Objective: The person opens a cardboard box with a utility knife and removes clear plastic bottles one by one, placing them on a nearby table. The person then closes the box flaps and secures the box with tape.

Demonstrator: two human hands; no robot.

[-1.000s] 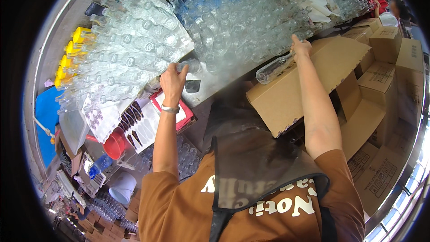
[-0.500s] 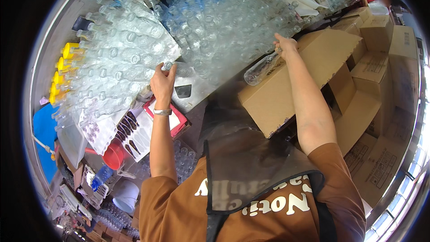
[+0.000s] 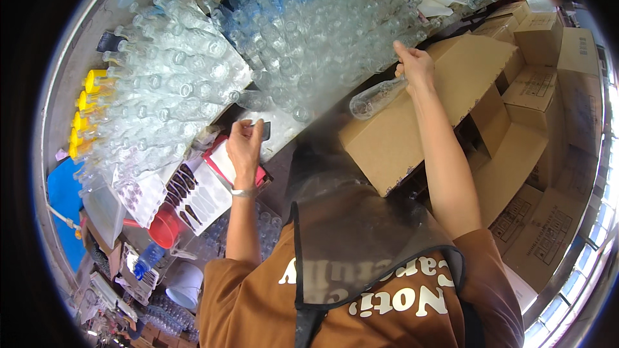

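Observation:
Over the cardboard carton, my right hand (image 3: 416, 67) is closed around the neck of a clear glass bottle (image 3: 375, 99). The bottle is tilted, its base toward the lower left, and its neck is hidden in my fingers. My left hand (image 3: 245, 149) is at the table's near edge with thumb and fingers drawn together. Its fingertips overlap a small flat black piece (image 3: 266, 130); whether they grip it cannot be made out. Just beyond that hand is a group of clear glass bottles (image 3: 187, 84), and a larger mass of bottles (image 3: 309, 38) covers the middle of the table.
An open cardboard carton (image 3: 445, 90) stands at the right, with stacked cartons (image 3: 538, 87) behind it. Yellow caps (image 3: 82, 116) line the far left. Below my left hand are a red-edged tray (image 3: 222, 158), printed sheets (image 3: 200, 200) and a red cup (image 3: 164, 227).
My left hand has left a bottle's mouth and come down toward me to the black piece. My right hand still holds its bottle in nearly the same place. The view has shifted slightly.

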